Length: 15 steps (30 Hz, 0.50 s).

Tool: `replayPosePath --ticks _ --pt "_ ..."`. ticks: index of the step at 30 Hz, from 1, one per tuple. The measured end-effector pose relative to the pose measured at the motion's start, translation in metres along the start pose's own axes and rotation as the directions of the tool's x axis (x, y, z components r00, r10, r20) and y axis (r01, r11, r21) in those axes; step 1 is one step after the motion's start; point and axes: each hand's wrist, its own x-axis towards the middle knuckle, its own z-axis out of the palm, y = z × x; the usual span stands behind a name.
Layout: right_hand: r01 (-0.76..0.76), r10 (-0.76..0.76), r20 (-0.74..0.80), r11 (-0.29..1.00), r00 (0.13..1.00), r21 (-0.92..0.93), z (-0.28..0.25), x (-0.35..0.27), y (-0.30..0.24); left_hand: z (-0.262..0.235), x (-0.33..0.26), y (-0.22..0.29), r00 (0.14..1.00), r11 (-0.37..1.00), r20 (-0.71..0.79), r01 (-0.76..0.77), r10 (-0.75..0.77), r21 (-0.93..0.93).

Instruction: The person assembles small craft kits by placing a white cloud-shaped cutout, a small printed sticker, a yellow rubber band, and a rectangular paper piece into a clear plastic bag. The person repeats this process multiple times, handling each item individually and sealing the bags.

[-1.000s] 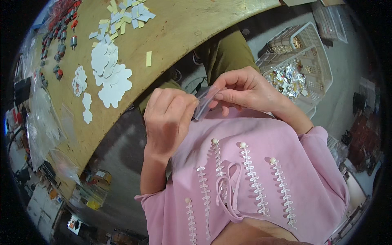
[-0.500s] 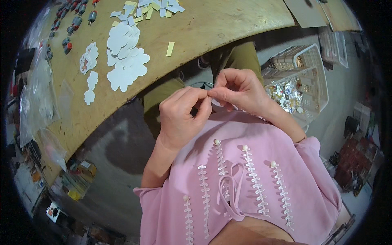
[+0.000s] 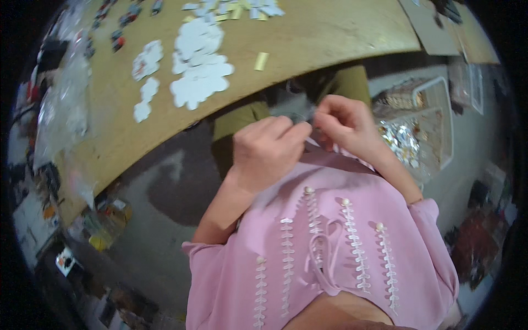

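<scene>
clear plastic piece (image 3: 311, 115), held off the bench (image 3: 324, 33) just beyond its near edge, looks only partly worked, with both hands at it, while a pile of white cut-outs (image 3: 201, 82) and a lone yellow strip (image 3: 262, 61) lie loose by that edge. the left hand (image 3: 268, 149) is curled with its back up, its grip too hidden to tell; the right hand (image 3: 347, 124) bends in opposite, its fingers seemingly pinched together on the plastic.

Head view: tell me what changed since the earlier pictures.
The left hand and right hand, meeting half a second ago, have parted slightly sideways; blur hides anything held. The white scalloped cutouts and lone yellow strip lie as before, despite camera movement.
</scene>
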Motion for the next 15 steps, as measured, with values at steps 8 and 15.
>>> replayPosePath --ticks 8,15 --pt "0.722 -0.749 0.256 0.396 0.611 -0.567 0.000 0.002 -0.023 -0.016 -0.023 -0.006 0.999 0.999 0.035 0.029 -0.028 -0.030" --pt "0.774 -0.596 0.539 0.246 0.595 -0.583 0.001 0.006 -0.021 -0.061 -0.024 -0.015 0.997 0.986 0.053 0.065 -0.058 -0.156"
